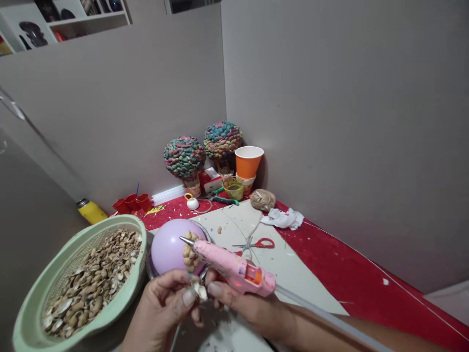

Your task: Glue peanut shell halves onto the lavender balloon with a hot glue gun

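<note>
And here we are at the desk (330,252), the left hand (161,308) with its fingers pinched on an open piece of peanut shell (200,292), pale and whitish on the side we see, ragged at the edge! The right hand (252,305) has its fingers wrapped around the pink glue gun (223,259), thumb tip close beside that shell; the gun is smudged and speckled, a small red light glowing on its side, an orange part showing near the back and a clear glue stick (311,303) trailing out behind. Its metal nozzle points up and to the left, just beyond the fingers, across the lilac balloon (166,244). What a smooth, round, glossy balloon, sitting in a dark-rimmed bowl (148,266), with a patch of bumpy tan peanut shells (188,254) on its right side! Left of the fingers, the green basket (141,227) brims with loose shells (93,283); beyond them to the right lie red-handled scissors (264,243), and farther off stand two multicoloured shell-covered balls (184,157)
</note>
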Available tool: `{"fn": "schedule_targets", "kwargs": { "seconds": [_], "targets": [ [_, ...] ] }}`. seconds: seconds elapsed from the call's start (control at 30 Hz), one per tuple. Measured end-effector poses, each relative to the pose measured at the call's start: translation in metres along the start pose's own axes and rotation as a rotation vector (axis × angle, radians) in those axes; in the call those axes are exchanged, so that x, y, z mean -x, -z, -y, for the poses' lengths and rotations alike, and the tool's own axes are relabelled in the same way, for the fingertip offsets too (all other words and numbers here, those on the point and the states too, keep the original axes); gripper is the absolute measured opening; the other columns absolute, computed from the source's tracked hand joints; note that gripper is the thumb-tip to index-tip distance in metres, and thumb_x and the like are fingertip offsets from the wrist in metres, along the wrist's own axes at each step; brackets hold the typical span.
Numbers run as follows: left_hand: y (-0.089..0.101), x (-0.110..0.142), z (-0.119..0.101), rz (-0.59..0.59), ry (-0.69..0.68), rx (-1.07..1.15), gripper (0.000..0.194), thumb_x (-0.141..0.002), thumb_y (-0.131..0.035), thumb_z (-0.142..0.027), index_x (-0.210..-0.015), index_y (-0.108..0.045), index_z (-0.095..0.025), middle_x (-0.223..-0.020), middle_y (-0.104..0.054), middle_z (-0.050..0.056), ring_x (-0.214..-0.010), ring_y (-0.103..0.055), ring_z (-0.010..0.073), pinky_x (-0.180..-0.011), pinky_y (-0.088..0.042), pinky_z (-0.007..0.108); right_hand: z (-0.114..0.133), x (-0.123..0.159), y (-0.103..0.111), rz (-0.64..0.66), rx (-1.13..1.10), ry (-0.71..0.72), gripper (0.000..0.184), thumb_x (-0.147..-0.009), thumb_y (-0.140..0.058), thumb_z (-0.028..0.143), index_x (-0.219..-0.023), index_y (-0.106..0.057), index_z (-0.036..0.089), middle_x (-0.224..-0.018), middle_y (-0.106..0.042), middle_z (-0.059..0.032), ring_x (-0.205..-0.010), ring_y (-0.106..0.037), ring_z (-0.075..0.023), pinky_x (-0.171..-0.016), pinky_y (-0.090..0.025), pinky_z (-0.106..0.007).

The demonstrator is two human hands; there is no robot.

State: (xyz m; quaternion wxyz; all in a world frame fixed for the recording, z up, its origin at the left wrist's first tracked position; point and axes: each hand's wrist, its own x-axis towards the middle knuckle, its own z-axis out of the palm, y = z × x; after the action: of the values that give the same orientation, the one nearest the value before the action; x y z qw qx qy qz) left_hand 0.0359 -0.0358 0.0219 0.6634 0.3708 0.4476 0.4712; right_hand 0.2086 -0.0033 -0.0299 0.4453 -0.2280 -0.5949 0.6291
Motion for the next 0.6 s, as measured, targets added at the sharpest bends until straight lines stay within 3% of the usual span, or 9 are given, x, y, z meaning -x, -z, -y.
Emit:
{"fn": "schedule_targets", "kwargs": {
  "seconds": [0.2, 0.43, 0.6],
  "targets": [
    [-0.007, -0.001, 0.002, -0.067, 0.004, -0.001, 0.031, -0.055, -0.092, -0.034, -0.075, -0.077, -0.016, -0.064, -0.070, 0.002, -0.051, -0.058, 0.0078, -0.055, -0.048, 0.019, 0.004, -0.003, -0.003, 0.041, -0.153, -0.027, 0.034, -0.088, -0.062, 0.053, -0.082, -0.059, 0.019, -0.086, -0.062, -0.0040, -0.080, -0.061, -0.0181, -0.075, -0.052, -0.030],
    [-0.004, 0.001, 0.006, -0.018, -0.009, 0.000, 0.029, -0.059, -0.090, -0.032, -0.080, -0.078, -0.015, -0.073, -0.073, 0.005, -0.054, -0.058, 0.0090, -0.057, -0.050, 0.021, 0.004, 0.000, -0.004, -0.035, -0.091, -0.070, 0.033, -0.087, -0.066, 0.050, -0.086, -0.062, 0.017, -0.081, -0.063, -0.0035, -0.078, -0.063, -0.0182, -0.075, -0.053, -0.030],
    [-0.002, 0.000, 0.012, -0.028, -0.099, -0.024, 0.025, -0.060, -0.089, -0.029, -0.078, -0.076, -0.017, -0.071, -0.073, 0.003, -0.056, -0.059, 0.0102, -0.057, -0.050, 0.021, 0.010, -0.001, -0.004, -0.052, 0.008, -0.025, 0.028, -0.086, -0.067, 0.044, -0.078, -0.061, 0.018, -0.071, -0.058, 0.0002, -0.066, -0.057, -0.0145, -0.063, -0.049, -0.024]
  ]
}}
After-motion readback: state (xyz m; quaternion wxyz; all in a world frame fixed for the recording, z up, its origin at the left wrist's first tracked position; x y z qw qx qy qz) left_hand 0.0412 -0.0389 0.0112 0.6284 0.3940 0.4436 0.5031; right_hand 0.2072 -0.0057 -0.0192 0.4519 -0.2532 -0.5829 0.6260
